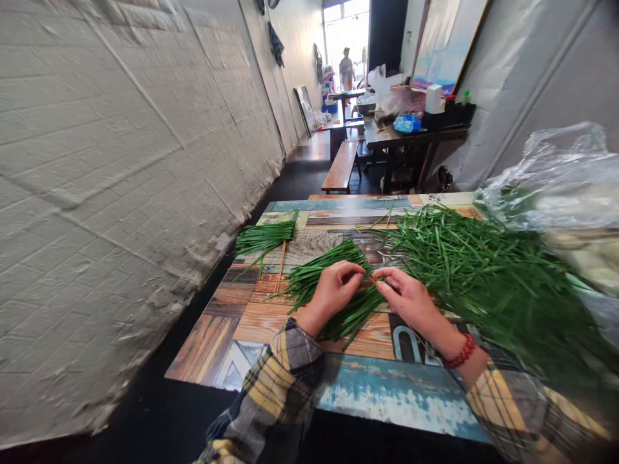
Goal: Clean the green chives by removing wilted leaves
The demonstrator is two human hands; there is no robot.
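Over a pile of garlic chives (358,316) at the middle of the table, my two hands almost meet at the fingertips. A thin tan strand (371,278) shows between them, across the green leaves. The thumb and forefinger of my left hand (336,287) are pinched together, and the strand seems to run into them. My right hand (409,296), with a red bead bracelet (459,351) on its wrist, pinches the strand's other side. To the left lies a bundle of chives (265,237), with tan strands (281,267) beside it on the wood-patterned table (271,316).
A large loose heap of chives (464,251) spreads over the right side, beside a clear plastic bag (556,174). A rough white wall (120,193) runs along the left. Beyond are a bench (341,166), a cluttered dark table (387,135) and a distant person (347,67).
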